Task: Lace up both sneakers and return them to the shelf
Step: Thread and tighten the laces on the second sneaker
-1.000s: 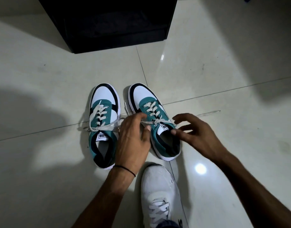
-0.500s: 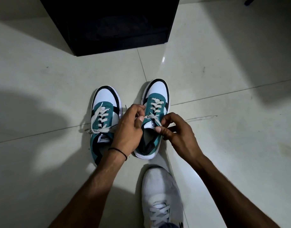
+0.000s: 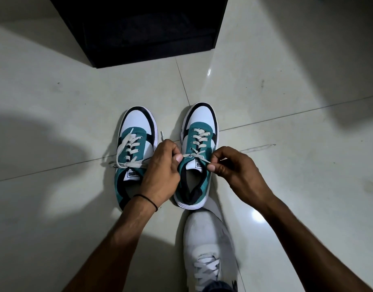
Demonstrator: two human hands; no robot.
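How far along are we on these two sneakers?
Both are threaded. The left sneaker shows only a loose knot, ends trailing. In hand: left hand and right hand pull the right sneaker lace ends taut. Left: bows, then the black shelf.

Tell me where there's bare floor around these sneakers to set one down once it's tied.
Bare tile lies right of the right sneaker, past the right hand, and left of the left sneaker. Tile between the toes and the black shelf is free too. It is crowded between the sneakers, where the left hand sits, and behind the heels by the white shoe.
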